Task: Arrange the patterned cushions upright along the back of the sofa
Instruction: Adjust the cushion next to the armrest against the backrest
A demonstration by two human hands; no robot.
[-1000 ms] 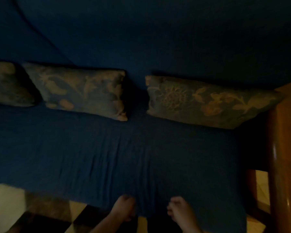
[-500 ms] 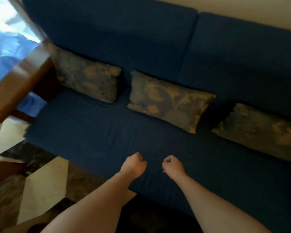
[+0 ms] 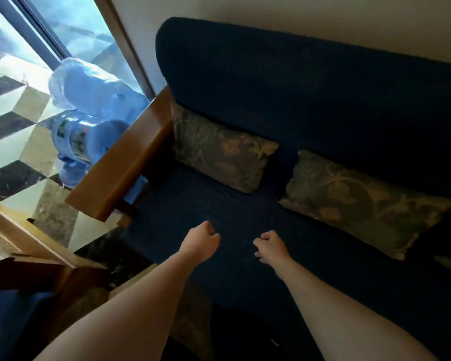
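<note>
Since a moment ago both hands, left hand (image 3: 200,240) and right hand (image 3: 270,245), stay empty, fingers curled; cushions (image 3: 223,150) at twelve o'clock already lean upright against the sofa (image 3: 310,82).

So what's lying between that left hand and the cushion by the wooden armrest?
Nothing: the head view shows only bare blue seat between the left hand and that cushion.

Both bare forearms are reaching forward side by side; the left hand (image 3: 199,239) is curling into a loose fist, holding nothing; the right hand (image 3: 270,247) is likewise curling its fingers inward, empty, knuckles up.
</note>
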